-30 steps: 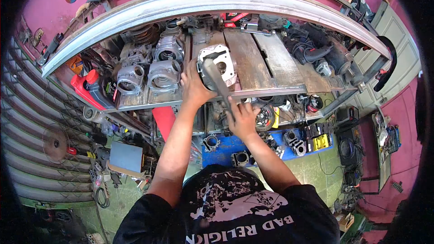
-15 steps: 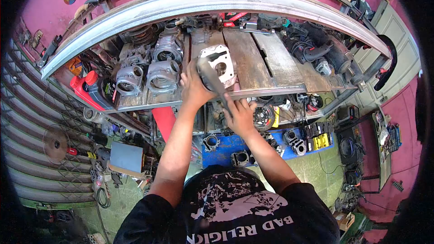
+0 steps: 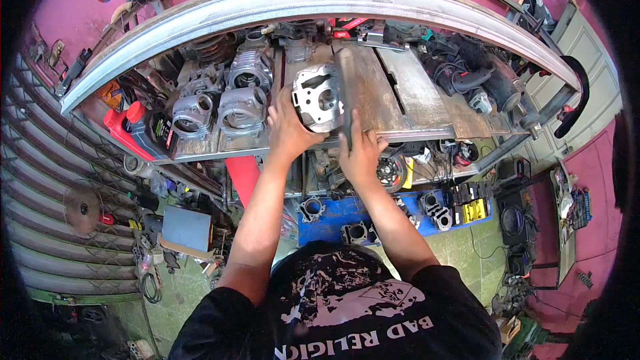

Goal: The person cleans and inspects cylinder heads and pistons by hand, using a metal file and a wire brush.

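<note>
An engine cylinder head (image 3: 312,108) stands near the workbench's front edge, its bright machined face and dark openings turned up toward me. My left hand (image 3: 287,128) is wrapped round its left and lower side, thumb along the near edge. In my right hand (image 3: 362,155) is a long flat file (image 3: 346,87), smeared by motion. The file points away from me and overlaps the right edge of the bright face in this view. Left of my left hand sit grey cast engine parts (image 3: 241,112) with round bores.
Wooden planks (image 3: 367,93) with dark gaps form the bench top. Red and black bottles (image 3: 137,123) stand at its left end, and an angle grinder (image 3: 470,80) lies right. A metal beam (image 3: 320,1) crosses above. Below, a blue board (image 3: 327,228) carries several cylinders.
The file has swung from lying slantwise across the cylinder head's left side to upright along its right edge. My right hand has moved slightly right; the cylinder head has tilted or turned a little.
</note>
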`<state>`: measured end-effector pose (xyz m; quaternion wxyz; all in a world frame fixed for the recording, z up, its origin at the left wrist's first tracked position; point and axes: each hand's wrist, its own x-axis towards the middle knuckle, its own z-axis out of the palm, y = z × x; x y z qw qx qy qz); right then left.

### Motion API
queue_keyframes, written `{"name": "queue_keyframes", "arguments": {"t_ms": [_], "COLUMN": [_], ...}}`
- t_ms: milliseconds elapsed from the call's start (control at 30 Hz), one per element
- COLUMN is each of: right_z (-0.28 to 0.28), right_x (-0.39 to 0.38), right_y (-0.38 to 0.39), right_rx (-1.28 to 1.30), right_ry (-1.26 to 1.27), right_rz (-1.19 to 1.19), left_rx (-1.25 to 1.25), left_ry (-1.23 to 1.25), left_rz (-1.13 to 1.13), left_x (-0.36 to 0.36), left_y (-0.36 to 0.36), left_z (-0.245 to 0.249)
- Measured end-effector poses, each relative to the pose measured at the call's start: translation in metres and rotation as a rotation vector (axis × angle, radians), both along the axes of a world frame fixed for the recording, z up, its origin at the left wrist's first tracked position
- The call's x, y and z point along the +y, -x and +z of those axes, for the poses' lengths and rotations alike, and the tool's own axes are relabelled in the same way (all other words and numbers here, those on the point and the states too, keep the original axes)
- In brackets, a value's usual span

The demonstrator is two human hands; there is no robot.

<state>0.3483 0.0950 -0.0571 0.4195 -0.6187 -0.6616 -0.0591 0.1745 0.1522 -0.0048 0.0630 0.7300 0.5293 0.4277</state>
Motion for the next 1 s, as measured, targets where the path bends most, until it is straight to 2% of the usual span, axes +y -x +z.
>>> {"name": "queue_keyframes", "arguments": {"t_ms": [67,133,167,267,333,400,533,567,600,667,700,800,833,933,967,1000], "right_z": [0.0,-0.004,-0.004,-0.003,-0.006,-0.01,-0.009,-0.012,-0.012,-0.014,-0.013,-0.017,-0.016,-0.015,-0.018,-0.012], "right_x": [-0.007,-0.017,-0.014,-0.008,-0.008,-0.018,-0.017,-0.015,-0.017,-0.021,-0.021,-0.026,-0.022,-0.022,-0.022,-0.024], "right_y": [0.006,0.005,0.002,-0.011,-0.007,-0.002,-0.011,-0.013,-0.014,-0.015,-0.015,-0.015,-0.015,-0.004,0.0,0.001], "right_rx": [-0.066,-0.3,-0.3,0.063,0.066,-0.195,-0.023,0.028,0.029,-0.117,-0.118,-0.087,-0.055,-0.024,-0.128,-0.129], "right_ry": [-0.095,-0.137,-0.138,0.13,0.081,-0.098,0.069,0.038,0.035,-0.162,-0.164,0.086,0.018,0.023,-0.045,-0.045], "right_rz": [0.004,0.178,0.177,0.051,0.057,0.181,-0.003,-0.015,-0.013,0.138,0.134,0.08,0.076,0.034,0.045,0.04], "left_rx": [0.007,0.003,0.028,0.023,0.034,0.035,0.07,0.06,0.061,0.063,0.073,0.071,0.056,0.041,0.042,0.042], "left_ry": [0.02,-0.017,0.013,0.079,0.049,0.167,0.102,0.086,0.083,0.033,0.046,0.074,0.094,0.06,0.071,0.071], "left_rz": [0.019,0.028,0.038,0.011,0.029,0.028,0.016,0.024,0.027,0.038,0.034,0.036,0.028,0.024,0.024,0.019], "left_x": [0.001,0.003,0.003,0.003,0.004,0.004,0.002,0.003,0.001,0.0,0.001,0.001,0.001,0.002,0.002,0.002], "left_y": [-0.004,-0.002,0.001,0.006,0.002,-0.001,-0.001,-0.002,-0.002,-0.005,-0.004,-0.004,-0.004,-0.005,-0.006,-0.005], "left_z": [0.001,-0.002,-0.004,0.003,0.005,0.009,0.009,0.004,0.004,0.003,0.005,0.006,0.006,0.005,0.005,0.006]}}
